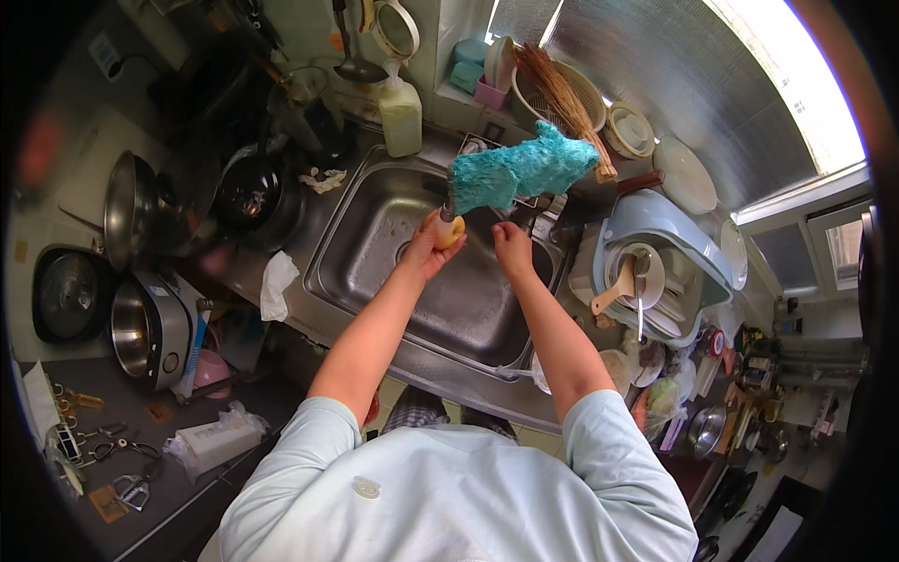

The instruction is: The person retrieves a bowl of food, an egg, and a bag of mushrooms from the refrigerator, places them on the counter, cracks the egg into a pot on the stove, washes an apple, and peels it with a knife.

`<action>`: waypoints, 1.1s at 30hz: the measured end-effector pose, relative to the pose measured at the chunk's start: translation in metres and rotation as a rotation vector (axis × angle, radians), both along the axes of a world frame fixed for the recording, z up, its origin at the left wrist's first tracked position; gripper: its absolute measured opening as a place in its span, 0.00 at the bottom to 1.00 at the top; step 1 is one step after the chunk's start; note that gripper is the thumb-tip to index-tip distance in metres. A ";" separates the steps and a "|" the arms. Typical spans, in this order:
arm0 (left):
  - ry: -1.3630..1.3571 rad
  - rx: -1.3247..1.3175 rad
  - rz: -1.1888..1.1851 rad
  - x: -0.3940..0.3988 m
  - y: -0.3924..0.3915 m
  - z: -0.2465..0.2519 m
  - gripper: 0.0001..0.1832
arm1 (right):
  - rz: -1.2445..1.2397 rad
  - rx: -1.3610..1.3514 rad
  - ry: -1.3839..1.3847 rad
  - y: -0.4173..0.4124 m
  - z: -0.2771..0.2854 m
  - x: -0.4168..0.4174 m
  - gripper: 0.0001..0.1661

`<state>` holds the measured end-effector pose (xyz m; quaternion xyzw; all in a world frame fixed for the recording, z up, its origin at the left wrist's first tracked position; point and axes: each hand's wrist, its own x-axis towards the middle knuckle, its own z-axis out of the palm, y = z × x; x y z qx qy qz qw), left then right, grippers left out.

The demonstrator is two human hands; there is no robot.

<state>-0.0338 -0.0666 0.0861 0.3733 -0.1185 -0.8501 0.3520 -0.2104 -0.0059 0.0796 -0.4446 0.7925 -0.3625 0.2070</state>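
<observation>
Over the sink basin [456, 281], my left hand [424, 251] holds a round yellow fruit or vegetable [450, 233]. The tip of a faucet spout [447, 210] is right at that hand. A fluffy teal cloth [523, 171] covers most of the faucet, running from the spout towards the back right. My right hand [513, 247] is raised over the basin's right part, below the cloth, with its fingers curled. Its palm is hidden, so whether it grips anything does not show.
A soap pump bottle [401, 116] stands behind the sink. Left are a crumpled white tissue [279, 286] and a black pan [249, 193]. To the right stands a blue dish rack [642, 211] with bowls and a wooden spatula [614, 289]. A straw brush [562, 98] lies behind.
</observation>
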 end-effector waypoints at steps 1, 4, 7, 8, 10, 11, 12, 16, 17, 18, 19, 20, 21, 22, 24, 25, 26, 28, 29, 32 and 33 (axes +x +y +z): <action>0.026 0.070 -0.023 0.004 0.000 0.003 0.23 | 0.001 0.006 0.031 0.001 0.001 0.000 0.11; 0.097 0.199 -0.092 0.023 0.000 0.009 0.29 | 0.016 0.006 0.097 0.001 0.003 -0.001 0.11; 0.100 0.165 -0.137 0.036 0.006 0.012 0.31 | 0.043 -0.015 0.138 0.000 0.004 -0.001 0.09; 0.059 0.155 -0.124 0.037 0.010 0.014 0.31 | 0.062 -0.027 0.151 -0.001 0.002 -0.002 0.09; 0.028 0.131 -0.128 0.039 0.015 0.019 0.29 | 0.104 -0.072 0.153 -0.005 -0.004 -0.009 0.08; 0.036 0.119 -0.144 0.040 0.017 0.019 0.27 | 0.128 -0.102 0.141 -0.009 -0.008 -0.014 0.08; 0.043 0.110 -0.157 0.041 0.019 0.021 0.25 | 0.156 -0.130 0.128 -0.011 -0.009 -0.016 0.08; 0.051 -0.027 -0.087 0.044 0.035 0.029 0.18 | 0.198 -0.093 0.080 -0.007 -0.007 -0.014 0.10; 0.035 -0.063 -0.075 0.043 0.039 0.030 0.17 | 0.232 -0.105 0.075 -0.001 -0.007 -0.010 0.09; 0.020 -0.096 -0.066 0.042 0.045 0.029 0.17 | 0.262 -0.114 0.069 0.008 -0.005 -0.005 0.09; -0.032 -0.125 -0.051 0.040 0.051 0.025 0.18 | 0.266 -0.117 0.100 0.016 0.001 0.003 0.08; -0.083 -0.154 -0.039 0.037 0.059 0.021 0.20 | 0.266 -0.119 0.130 0.026 0.007 0.012 0.07; -0.128 -0.187 -0.034 0.032 0.064 0.019 0.21 | 0.260 -0.124 0.166 0.035 0.018 0.021 0.07; -0.105 -0.117 -0.083 0.032 0.067 0.020 0.23 | 0.247 -0.170 0.169 0.043 0.030 0.029 0.08; -0.061 0.027 -0.207 0.045 0.068 0.022 0.27 | 0.235 -0.243 0.136 0.057 0.056 0.040 0.10; -0.005 0.068 -0.235 0.049 0.068 0.020 0.30 | 0.253 -0.276 0.099 0.062 0.070 0.044 0.10; -0.016 0.079 -0.246 0.051 0.070 0.024 0.29 | 0.273 -0.296 0.042 0.068 0.089 0.046 0.10; -0.043 0.054 -0.265 0.052 0.071 0.039 0.26 | 0.308 -0.382 0.011 0.078 0.127 0.047 0.11; -0.055 0.023 -0.268 0.053 0.073 0.045 0.24 | 0.288 -0.429 0.011 0.085 0.141 0.048 0.11; -0.125 -0.093 -0.205 0.052 0.087 0.053 0.20 | 0.248 -0.574 0.036 0.102 0.175 0.055 0.13; -0.157 -0.145 -0.172 0.053 0.090 0.058 0.19 | 0.252 -0.499 0.013 0.109 0.162 0.053 0.12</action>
